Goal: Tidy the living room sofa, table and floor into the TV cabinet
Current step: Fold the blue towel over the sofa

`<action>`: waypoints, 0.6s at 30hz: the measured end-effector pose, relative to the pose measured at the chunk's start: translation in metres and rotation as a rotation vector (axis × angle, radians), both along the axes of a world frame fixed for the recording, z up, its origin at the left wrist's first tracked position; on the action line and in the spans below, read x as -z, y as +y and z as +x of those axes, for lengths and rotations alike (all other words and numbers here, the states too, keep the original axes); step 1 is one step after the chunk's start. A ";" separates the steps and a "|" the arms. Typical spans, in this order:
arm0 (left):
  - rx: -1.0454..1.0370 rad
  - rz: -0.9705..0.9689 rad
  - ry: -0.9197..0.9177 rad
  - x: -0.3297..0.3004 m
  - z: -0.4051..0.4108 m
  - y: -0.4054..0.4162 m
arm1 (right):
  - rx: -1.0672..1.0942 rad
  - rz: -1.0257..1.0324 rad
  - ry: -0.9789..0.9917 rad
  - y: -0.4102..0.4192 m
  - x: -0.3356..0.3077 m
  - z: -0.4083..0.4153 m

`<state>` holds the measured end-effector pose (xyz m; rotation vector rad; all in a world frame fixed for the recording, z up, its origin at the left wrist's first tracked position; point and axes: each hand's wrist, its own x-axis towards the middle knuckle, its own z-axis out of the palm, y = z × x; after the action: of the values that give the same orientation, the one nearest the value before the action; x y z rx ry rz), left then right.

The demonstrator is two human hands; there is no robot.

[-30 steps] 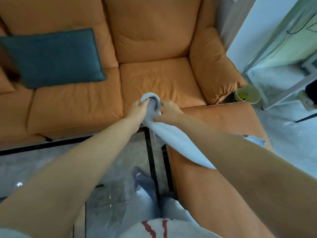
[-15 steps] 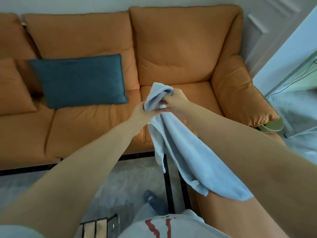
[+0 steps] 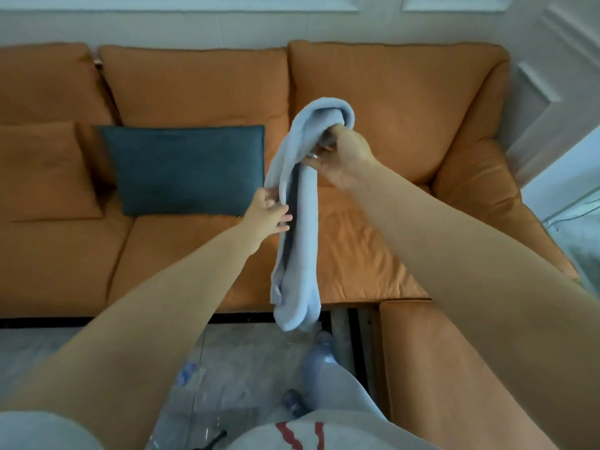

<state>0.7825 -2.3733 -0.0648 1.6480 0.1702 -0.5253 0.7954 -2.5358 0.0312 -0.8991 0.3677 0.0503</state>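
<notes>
A light blue towel hangs in the air in front of the orange sofa, folded over at its top. My right hand grips the towel's folded top, fingers curled into the cloth. Lower down, my left hand pinches the towel's left edge between thumb and fingers. The towel's bottom end dangles just past the sofa's front edge, above the floor.
A dark teal cushion and an orange cushion lean on the sofa's back at the left. An orange footstool stands at the lower right. A glass table top lies below my arms. My legs and a slipper show at the bottom.
The towel has been lifted off the footstool and raised higher. My hands have parted: the right one went up with the top fold, the left one slid down the edge.
</notes>
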 end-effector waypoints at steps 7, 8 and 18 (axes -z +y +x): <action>-0.223 0.185 0.039 0.017 0.045 -0.004 | -0.129 0.135 0.041 0.010 0.015 0.033; -0.250 0.237 0.053 0.021 0.051 -0.001 | -0.113 0.149 0.047 0.006 0.016 0.040; -0.688 0.089 0.071 -0.009 0.110 0.014 | -0.277 -0.388 0.126 -0.048 0.042 0.110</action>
<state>0.8924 -2.3588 -0.0556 1.5346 0.7884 -0.0485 0.9050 -2.5842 -0.0106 -1.3312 0.3746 0.3001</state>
